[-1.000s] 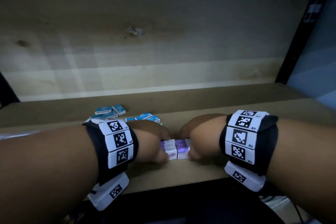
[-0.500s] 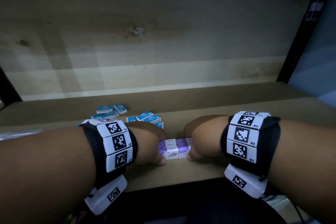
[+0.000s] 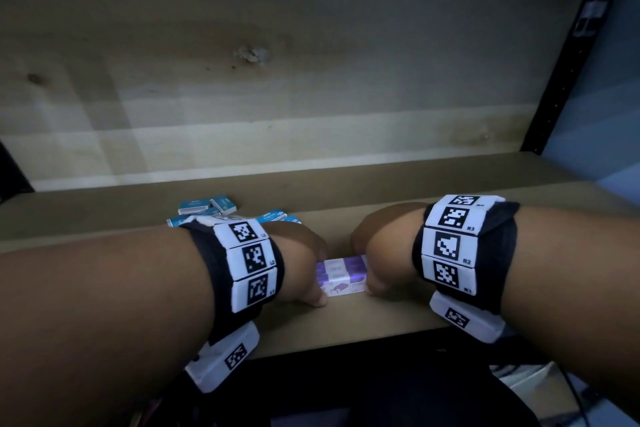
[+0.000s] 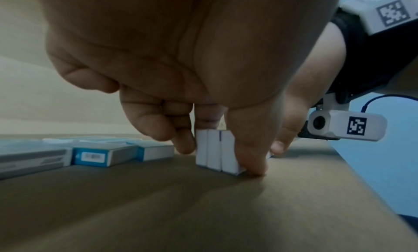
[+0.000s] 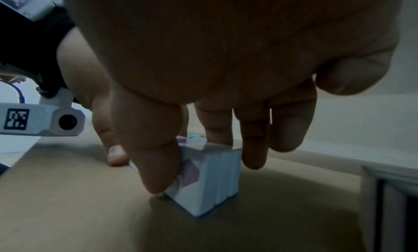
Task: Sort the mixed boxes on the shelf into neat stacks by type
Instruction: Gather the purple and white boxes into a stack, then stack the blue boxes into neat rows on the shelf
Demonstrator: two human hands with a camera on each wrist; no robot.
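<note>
Three purple-and-white boxes [image 3: 341, 276] stand on edge, pressed side by side, near the front of the wooden shelf [image 3: 346, 322]. My left hand [image 3: 310, 274] grips their left end, thumb [image 4: 253, 164] on the front face and fingers [image 4: 183, 145] behind the boxes [image 4: 214, 150]. My right hand [image 3: 369, 267] grips the right end the same way, thumb [image 5: 158, 166] in front and fingers [image 5: 253, 148] over the back of the boxes [image 5: 212, 177]. Several blue boxes [image 3: 207, 206] lie flat and scattered behind my left wrist, and show as blue boxes [image 4: 104, 154] in the left wrist view.
A pale wooden back panel [image 3: 277, 80] closes the shelf behind. A black upright post [image 3: 554, 80] bounds it at the right. The shelf's front edge runs just below my wrists. Bare shelf board [image 3: 485, 191] stretches to the right of my hands.
Both hands stay clamped on the purple boxes. The row looks squared up more tightly between them. The blue boxes have not moved.
</note>
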